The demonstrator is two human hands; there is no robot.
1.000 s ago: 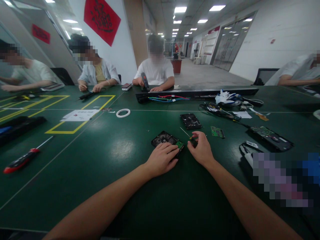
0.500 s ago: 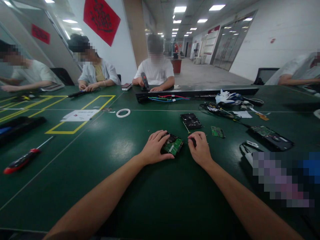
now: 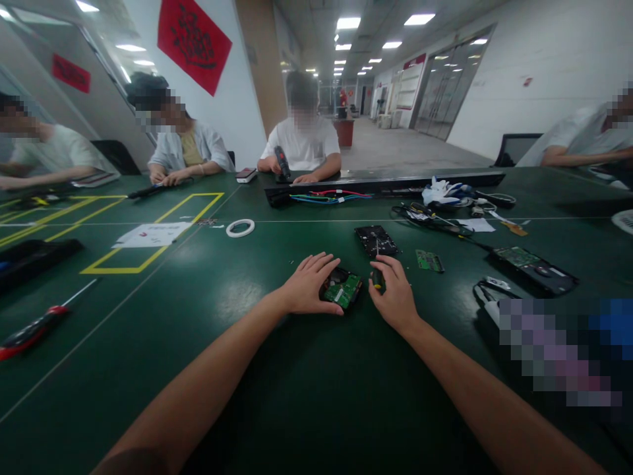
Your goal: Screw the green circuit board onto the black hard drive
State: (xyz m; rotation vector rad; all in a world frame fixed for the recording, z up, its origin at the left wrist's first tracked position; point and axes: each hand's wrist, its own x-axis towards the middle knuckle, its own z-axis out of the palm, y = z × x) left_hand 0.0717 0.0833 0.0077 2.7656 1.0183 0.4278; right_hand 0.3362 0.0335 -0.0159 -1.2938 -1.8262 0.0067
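A hard drive with a green circuit board facing up lies on the table in front of me. My left hand holds it by its left side, fingers over the far edge and thumb along the near edge. Just right of the drive, my right hand is closed around a small screwdriver with a yellow and black handle. Its thin shaft points away from me, over a second, black hard drive. A loose green circuit board lies right of that drive.
Another drive, cables and white-blue gloves lie to the right. A long black housing with wires spans the far side. A red-black screwdriver and tape roll are left. Several people sit around the table.
The screwdriver has turned in my right hand, so its handle now shows between the fingers. My left hand stays on the hard drive. The whole view has shifted slightly.
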